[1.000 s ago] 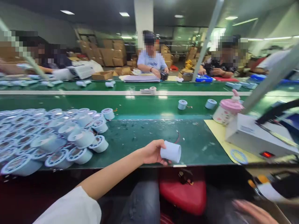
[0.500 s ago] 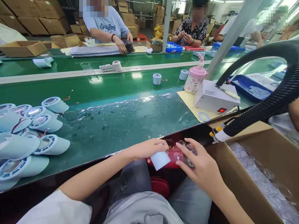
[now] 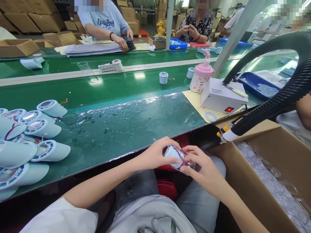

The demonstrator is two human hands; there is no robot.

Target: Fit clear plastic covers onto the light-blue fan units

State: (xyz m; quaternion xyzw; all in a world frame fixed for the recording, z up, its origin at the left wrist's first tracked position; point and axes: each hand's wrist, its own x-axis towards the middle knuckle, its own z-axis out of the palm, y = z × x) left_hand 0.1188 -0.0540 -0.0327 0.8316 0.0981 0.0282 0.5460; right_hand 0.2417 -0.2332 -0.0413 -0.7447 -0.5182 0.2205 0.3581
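Note:
Above my lap, just off the bench's near edge, my two hands meet around one light blue cylindrical fan housing (image 3: pixel 174 154) with dark red wires across it. My left hand (image 3: pixel 161 153) grips the housing from the left, thumb below and fingers over the top. From the right, my right hand (image 3: pixel 198 161) has its fingers closed on a clear plastic cup (image 3: pixel 190 164), which is against the housing's wired end. Fingers hide much of both pieces, so how far one sits inside the other cannot be made out.
Similar blue housings (image 3: pixel 46 127) are piled at the bench's left. A white box with a red switch (image 3: pixel 223 97) and black hose (image 3: pixel 274 100) stands right, beside a pink-lidded cup (image 3: pixel 201 76). A carton (image 3: pixel 257 187) of clear cups is at my right. Co-workers sit across the green belt (image 3: pixel 116 87).
My hands have come together, bringing the clear cup against the blue housing. The housing has turned in my left hand, so its wires now show. The camera view has shifted slightly.

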